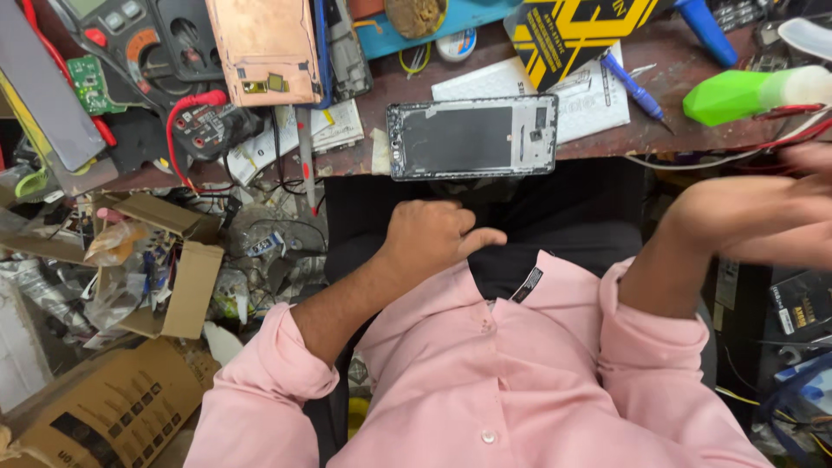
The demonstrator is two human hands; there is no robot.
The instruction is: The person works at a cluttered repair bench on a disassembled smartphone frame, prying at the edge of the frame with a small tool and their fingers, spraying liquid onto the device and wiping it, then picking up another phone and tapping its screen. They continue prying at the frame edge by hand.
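Hands: two, left hand [438, 234] and right hand [763, 217]
Phone frame [472, 137]: one
Multimeter [143, 39]: one
Blue pen [634, 89]: one
Green bottle [737, 95]: one
Cardboard boxes: two, small box [186, 277] and large box [104, 407]

Ahead of left hand [433, 236]: a bare gap runs up to the dark rectangular phone frame [472, 137] at the bench edge.
Beyond right hand [763, 217]: green plastic bottle [732, 95] and red wires [802, 134] crowd the way.

Right hand [763, 221] blurred, its fingers perhaps cut off.
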